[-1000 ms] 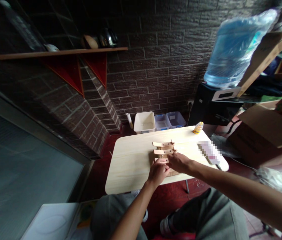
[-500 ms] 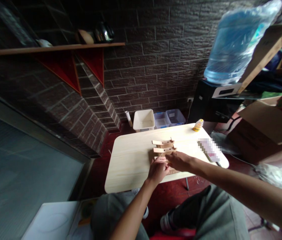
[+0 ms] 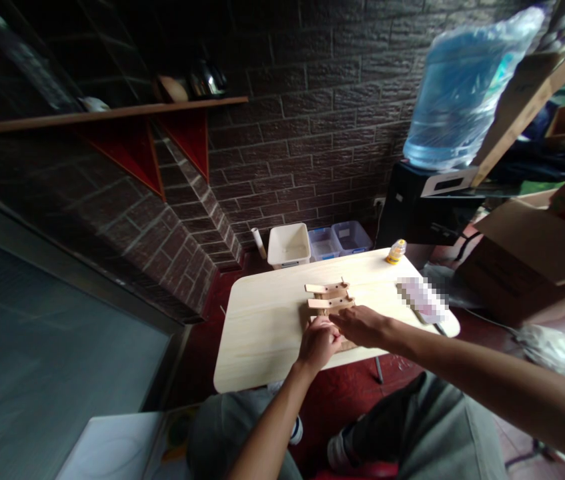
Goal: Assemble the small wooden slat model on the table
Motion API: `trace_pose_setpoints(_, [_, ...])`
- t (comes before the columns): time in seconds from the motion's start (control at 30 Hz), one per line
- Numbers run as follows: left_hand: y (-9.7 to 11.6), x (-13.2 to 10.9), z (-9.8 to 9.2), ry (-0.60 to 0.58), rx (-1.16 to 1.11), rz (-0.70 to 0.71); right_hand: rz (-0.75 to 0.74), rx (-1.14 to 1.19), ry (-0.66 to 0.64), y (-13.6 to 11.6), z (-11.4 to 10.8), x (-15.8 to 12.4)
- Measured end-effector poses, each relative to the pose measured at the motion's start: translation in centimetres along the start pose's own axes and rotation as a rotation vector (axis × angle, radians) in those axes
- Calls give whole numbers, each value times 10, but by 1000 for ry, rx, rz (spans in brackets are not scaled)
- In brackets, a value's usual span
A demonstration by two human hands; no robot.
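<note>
A small wooden frame (image 3: 331, 303) with angled, light-wood slats lies on the pale table (image 3: 257, 320). Two of its slats show dark dots, and small pegs stick up at their right ends. At the frame's near end, my left hand (image 3: 318, 341) is closed with its fingers curled around the wood. My right hand (image 3: 359, 325) comes in from the right and meets the left over the frame, fingers bent and pressed together. Whatever the right fingers pinch is hidden. Both hands cover most of the near slats.
A small bottle with yellow contents (image 3: 396, 252) and a blurred-out flat item (image 3: 422, 300) sit on the table's right side. Behind it stand a white bin (image 3: 289, 245) and two clear bins (image 3: 351, 238). A water dispenser (image 3: 412, 207) and cardboard box (image 3: 537, 240) stand right.
The view has shifted slightly. Both hands stay at the near end of the wooden frame, the right one looking a little flatter over it.
</note>
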State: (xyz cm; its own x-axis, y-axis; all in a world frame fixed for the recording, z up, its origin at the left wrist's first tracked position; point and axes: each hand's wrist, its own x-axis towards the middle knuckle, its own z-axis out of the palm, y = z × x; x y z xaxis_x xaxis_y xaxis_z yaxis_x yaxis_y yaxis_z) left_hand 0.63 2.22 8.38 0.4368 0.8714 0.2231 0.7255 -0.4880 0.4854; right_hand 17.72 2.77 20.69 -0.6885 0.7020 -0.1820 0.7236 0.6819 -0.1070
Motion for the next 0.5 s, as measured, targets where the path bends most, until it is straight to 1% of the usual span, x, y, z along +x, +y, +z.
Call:
trace_pose_setpoints(0.13, [-2, 0, 2, 21, -20, 1, -24, -40, -30, 4, 4, 0])
trace_pose_setpoints(0.23, [-5, 0, 6, 31, -31, 7, -28, -62, -65, 7, 13, 4])
trace_pose_setpoints(0.4, [-8, 0, 9, 16, -27, 10, -1, -201, -52, 4, 28, 13])
trace_pose_setpoints(0.5, [-4, -1, 7, 17, -20, -1, 46, -188, -41, 2, 28, 18])
